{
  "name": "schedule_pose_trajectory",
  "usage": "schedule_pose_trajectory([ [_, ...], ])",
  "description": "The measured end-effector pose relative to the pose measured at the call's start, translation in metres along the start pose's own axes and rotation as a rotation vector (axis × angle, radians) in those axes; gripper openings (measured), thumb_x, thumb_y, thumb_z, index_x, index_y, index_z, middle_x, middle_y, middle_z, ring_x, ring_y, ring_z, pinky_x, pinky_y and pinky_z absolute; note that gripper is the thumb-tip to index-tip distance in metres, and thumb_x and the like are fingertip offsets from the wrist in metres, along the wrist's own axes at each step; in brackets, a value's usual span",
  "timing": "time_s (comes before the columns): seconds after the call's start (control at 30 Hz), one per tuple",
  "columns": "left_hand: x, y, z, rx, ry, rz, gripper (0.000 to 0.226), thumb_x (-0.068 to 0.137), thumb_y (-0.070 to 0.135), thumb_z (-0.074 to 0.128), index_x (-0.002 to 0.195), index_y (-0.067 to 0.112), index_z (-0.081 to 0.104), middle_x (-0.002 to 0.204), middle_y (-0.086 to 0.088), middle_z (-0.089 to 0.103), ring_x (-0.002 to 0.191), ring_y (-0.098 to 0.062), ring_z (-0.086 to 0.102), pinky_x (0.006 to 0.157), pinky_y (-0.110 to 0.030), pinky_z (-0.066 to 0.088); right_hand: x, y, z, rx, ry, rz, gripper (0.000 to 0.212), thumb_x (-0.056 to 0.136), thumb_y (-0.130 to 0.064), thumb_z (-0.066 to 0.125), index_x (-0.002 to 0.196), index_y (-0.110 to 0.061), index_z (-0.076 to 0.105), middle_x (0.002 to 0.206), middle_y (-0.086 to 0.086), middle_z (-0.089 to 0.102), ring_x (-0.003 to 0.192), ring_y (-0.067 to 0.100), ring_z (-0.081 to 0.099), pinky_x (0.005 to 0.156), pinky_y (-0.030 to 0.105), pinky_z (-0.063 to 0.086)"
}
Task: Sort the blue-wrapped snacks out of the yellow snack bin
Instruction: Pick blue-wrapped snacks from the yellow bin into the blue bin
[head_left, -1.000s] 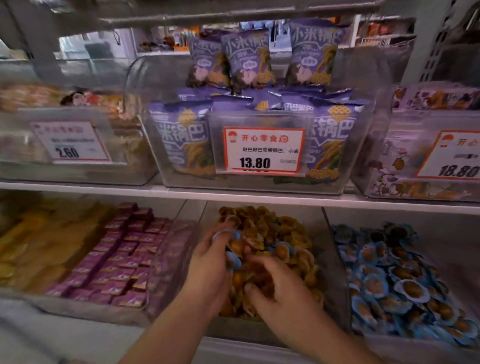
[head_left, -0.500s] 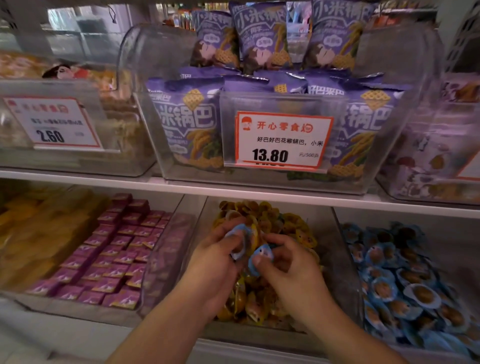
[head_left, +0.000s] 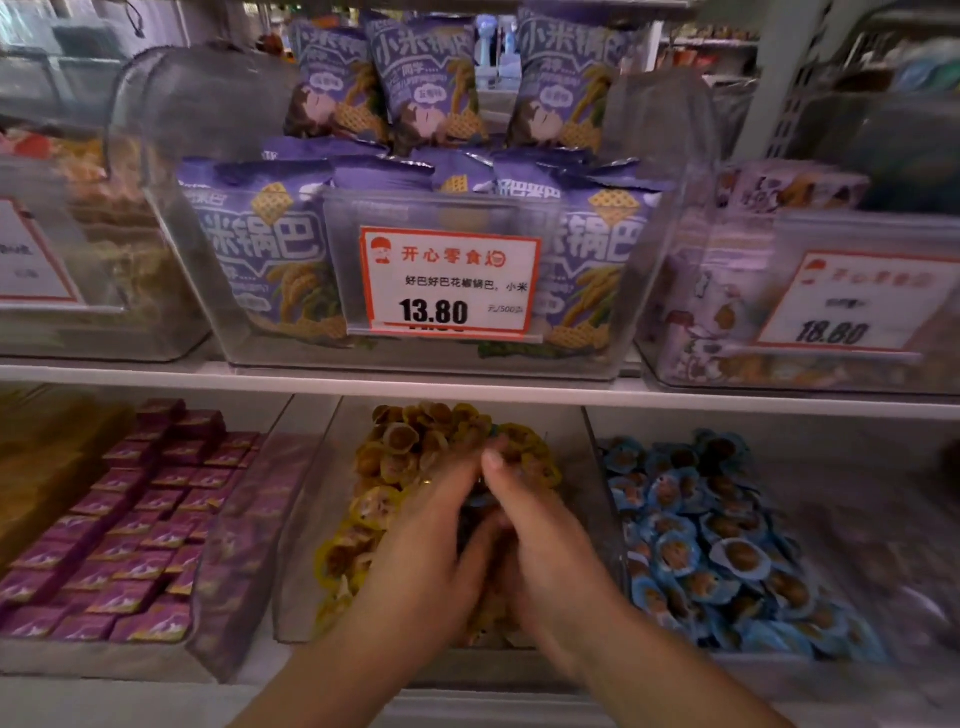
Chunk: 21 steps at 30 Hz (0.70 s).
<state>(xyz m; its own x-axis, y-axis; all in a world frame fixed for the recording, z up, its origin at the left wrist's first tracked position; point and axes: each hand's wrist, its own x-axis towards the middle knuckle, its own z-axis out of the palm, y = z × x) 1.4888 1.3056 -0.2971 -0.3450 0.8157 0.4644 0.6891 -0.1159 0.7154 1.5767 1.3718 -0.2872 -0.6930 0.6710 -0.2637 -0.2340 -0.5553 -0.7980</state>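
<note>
The clear bin (head_left: 304, 525) on the lower shelf is heaped with yellow-wrapped snacks (head_left: 402, 447). Both my hands are down in it, pressed side by side over the pile. My left hand (head_left: 431, 545) and my right hand (head_left: 543, 551) have their fingers curled inward toward each other. A sliver of a blue-wrapped snack (head_left: 480, 501) shows in the gap between them; the rest is hidden by my fingers. The neighbouring bin on the right holds a heap of blue-wrapped snacks (head_left: 701, 545).
Purple boxed snacks (head_left: 130, 519) fill the bin to the left. The white shelf edge (head_left: 467, 387) runs just above the bins. On it stands a clear tub of purple snack bags (head_left: 260, 249) with a 13.80 price tag (head_left: 449, 283).
My hands, each pinching a blue-wrapped snack above the pile, have come together and dropped lower into the yellow bin. The camera has moved closer.
</note>
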Motion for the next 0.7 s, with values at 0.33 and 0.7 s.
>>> schedule_pose_trajectory([
  [0.33, 0.006, -0.001, 0.012, 0.248, -0.223, 0.185, 0.051, 0.1, 0.054, 0.035, 0.146, 0.032, 0.043, 0.152, 0.018, 0.039, 0.141, -0.003, 0.035, 0.113, -0.034, 0.036, -0.031, -0.082, -0.075, -0.697, 0.199, -0.615, 0.009, 0.089, -0.03, 0.07, 0.088, -0.023, 0.066, 0.065, 0.0, 0.066, 0.048, 0.015, 0.062, 0.046, 0.022, 0.047],
  [0.7, 0.022, -0.054, 0.004, 0.778, -0.383, 0.002, 0.062, 0.09, 0.064, 0.026, 0.131, 0.032, 0.059, 0.139, 0.007, 0.056, 0.132, -0.013, 0.049, 0.113, -0.038, 0.033, -0.037, -0.097, -0.149, -1.294, 0.347, -0.611, 0.007, 0.086, -0.045, 0.064, 0.09, -0.04, 0.067, 0.089, -0.024, 0.069, 0.082, -0.004, 0.065, 0.069, 0.021, 0.054],
])
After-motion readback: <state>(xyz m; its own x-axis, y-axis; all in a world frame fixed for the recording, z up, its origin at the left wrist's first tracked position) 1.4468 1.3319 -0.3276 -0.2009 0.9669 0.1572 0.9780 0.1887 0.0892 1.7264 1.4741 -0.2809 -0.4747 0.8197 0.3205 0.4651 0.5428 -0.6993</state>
